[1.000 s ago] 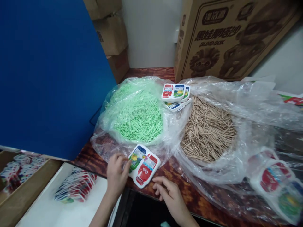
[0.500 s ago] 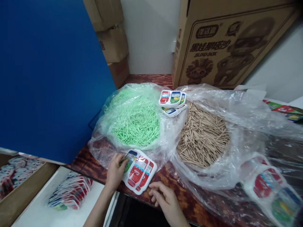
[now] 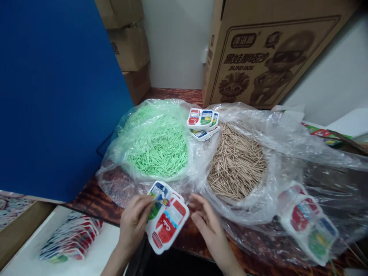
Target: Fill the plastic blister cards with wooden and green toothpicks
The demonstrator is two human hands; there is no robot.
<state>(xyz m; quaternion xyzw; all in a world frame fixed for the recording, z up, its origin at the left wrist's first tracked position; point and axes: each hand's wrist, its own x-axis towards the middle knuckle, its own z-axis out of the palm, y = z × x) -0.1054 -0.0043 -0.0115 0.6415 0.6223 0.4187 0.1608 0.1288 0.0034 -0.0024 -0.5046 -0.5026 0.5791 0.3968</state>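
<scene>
My left hand (image 3: 137,221) pinches the left edge of a flat white two-part candy pack (image 3: 167,226), printed with a red Cola bottle and a blue-green fruit picture. Part of another such pack peeks out behind its upper edge. The pack is tilted over the table's front edge. Just to its right is my right hand (image 3: 209,226), fingers apart and slightly curled, holding nothing. Beyond the hands lie an open clear bag of green sticks (image 3: 161,151) and, to the right, a bag of brown sticks (image 3: 237,165). A small pile of similar packs (image 3: 202,120) rests between the bags.
More packs (image 3: 309,226) lie on plastic at the right. At lower left, a white box (image 3: 25,260) holds a row of packs (image 3: 71,237). A blue panel (image 3: 57,99) stands left; a large cardboard box (image 3: 267,65) is behind the bags.
My left hand has lifted the packs and brought them closer, with their fanned edges now mostly lined up. My right hand has risen and opened beside them. The view has shifted slightly right.
</scene>
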